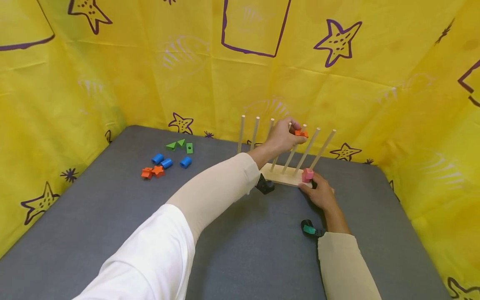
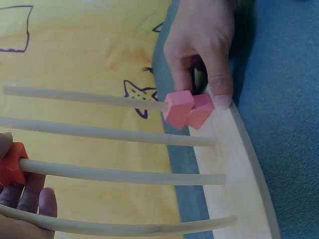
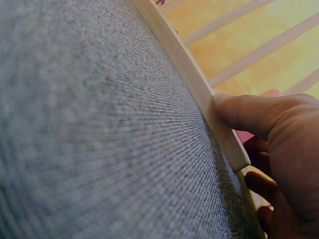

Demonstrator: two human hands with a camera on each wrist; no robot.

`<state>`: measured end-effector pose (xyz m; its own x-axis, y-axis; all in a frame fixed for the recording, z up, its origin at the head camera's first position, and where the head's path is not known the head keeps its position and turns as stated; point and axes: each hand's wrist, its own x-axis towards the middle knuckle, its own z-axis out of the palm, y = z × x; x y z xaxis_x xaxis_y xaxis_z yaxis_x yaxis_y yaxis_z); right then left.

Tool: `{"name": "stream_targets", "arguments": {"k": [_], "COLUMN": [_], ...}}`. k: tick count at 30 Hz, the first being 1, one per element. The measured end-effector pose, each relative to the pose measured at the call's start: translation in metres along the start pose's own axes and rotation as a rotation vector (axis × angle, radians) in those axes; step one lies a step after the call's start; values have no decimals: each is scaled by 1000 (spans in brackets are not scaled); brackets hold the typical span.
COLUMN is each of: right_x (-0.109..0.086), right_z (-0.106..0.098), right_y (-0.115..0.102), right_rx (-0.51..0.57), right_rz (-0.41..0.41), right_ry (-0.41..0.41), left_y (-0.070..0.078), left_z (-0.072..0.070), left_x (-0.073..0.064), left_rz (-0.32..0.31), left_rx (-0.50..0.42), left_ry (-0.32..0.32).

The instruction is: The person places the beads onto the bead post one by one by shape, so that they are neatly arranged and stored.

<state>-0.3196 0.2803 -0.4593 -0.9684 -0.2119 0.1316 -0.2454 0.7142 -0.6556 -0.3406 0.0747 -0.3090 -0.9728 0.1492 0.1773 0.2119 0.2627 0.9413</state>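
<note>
My left hand [image 1: 282, 135] pinches an orange star-shaped block [image 1: 301, 133] near the top of one peg [image 2: 119, 173] of a wooden peg stand. In the left wrist view that peg runs into the block's face. My right hand [image 1: 320, 192] grips the right end of the stand's pale base [image 1: 286, 177], with the thumb [image 3: 239, 110] on the front edge and fingers behind. Two pink blocks [image 2: 178, 109] sit at the bottom of the rightmost peg [image 2: 84, 97], close to my right fingers. Part of the base is hidden behind my left arm.
Left on the grey table [image 1: 240, 258] lie several green blocks [image 1: 189, 148], several blue cylinders [image 1: 185, 162] and orange star blocks [image 1: 158, 171]. A yellow patterned cloth [image 1: 210, 83] hangs behind the stand. The other upright pegs [image 1: 255, 133] rise beside my left hand.
</note>
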Motion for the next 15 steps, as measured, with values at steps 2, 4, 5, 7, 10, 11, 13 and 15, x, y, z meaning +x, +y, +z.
{"name": "stream_targets", "arguments": {"k": [2,4,5,7,10,11,13,15], "right_x": [0,1,1,1,1,1,0,0], "right_z": [0,0,0,0,0,0,0,0], "right_y": [0,-1,-1,-1,-1,-1,-1,-1], "right_rx": [9,12,12,6,-3,-7,-19,-34], "right_rz": [-3,5,6,9,9,10,9,10], "right_ry": [-6,-11,-13,-16,-13,-9,-5,-2], "left_y": [-2,-5,-7,-10,-17,-20,-25,-31], "left_z": [0,0,0,1,4,5,8,12], "left_x": [-1,-3,-3,-5,-7,-7,-9,-11], "left_rz": [-3,-7,-9,-14,-24,-29,-37,-45], "left_rx": [15,27,40,53,43,30,-9,-45], "left_ry": [0,2,4,10,23,24,32,37]}}
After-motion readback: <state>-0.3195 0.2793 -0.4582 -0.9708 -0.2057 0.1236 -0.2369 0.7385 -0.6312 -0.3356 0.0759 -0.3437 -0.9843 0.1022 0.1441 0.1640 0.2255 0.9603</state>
